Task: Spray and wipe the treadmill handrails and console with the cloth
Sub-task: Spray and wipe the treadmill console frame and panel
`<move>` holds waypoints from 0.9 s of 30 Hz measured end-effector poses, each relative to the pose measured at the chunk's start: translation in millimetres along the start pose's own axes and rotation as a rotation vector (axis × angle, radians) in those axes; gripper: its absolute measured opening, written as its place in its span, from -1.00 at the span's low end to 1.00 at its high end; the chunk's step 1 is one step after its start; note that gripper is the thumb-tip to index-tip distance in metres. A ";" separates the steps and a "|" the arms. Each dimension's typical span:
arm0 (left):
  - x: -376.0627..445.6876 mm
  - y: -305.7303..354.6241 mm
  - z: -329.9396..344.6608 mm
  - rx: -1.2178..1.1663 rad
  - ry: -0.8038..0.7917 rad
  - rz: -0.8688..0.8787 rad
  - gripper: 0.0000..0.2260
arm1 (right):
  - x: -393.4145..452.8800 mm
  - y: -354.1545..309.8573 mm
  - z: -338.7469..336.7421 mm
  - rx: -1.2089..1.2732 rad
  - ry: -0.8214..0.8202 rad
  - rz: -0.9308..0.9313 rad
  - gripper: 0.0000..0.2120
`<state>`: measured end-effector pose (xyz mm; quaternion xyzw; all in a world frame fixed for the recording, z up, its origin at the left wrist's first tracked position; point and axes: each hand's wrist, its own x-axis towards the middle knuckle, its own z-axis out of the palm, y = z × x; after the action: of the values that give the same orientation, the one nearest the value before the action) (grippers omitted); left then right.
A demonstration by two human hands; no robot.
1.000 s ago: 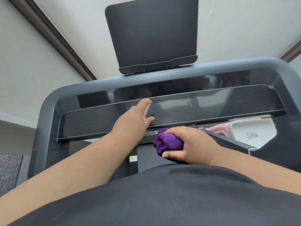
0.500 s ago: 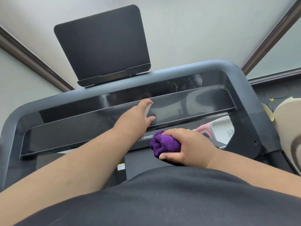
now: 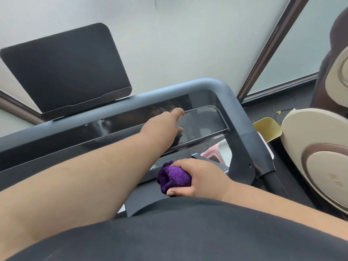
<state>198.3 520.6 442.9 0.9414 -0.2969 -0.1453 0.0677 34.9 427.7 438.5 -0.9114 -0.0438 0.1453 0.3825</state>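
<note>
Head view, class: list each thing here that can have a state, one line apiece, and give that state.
Purple cloth: bunched, gripped in the right hand.
Left hand: reaching over the console; whatever it holds is hidden.
Console panel: glossy, dark, with small droplets near the left hand.
Tablet holder: upright, nothing on it.
Treadmill handrail: untouched by either hand.

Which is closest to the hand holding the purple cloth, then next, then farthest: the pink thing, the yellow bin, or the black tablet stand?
From the right hand:
1. Pink thing, just beyond it.
2. Yellow bin, farther right.
3. Tablet stand, far up on the left.
</note>
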 end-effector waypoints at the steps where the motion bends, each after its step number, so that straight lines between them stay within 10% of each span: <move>1: 0.5 -1.9 1.5 0.000 0.008 -0.002 -0.64 | 0.8 1.6 -0.2 0.004 0.000 -0.002 -0.34; 27: -19.1 7.4 -4.3 -0.336 -0.007 -0.030 -0.49 | -3.7 26.1 -19.8 0.067 0.093 0.083 -0.45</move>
<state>180.8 525.8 453.0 0.9205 -0.2546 -0.1972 0.2211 36.5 395.1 434.0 -0.9049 0.0166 0.1202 0.4079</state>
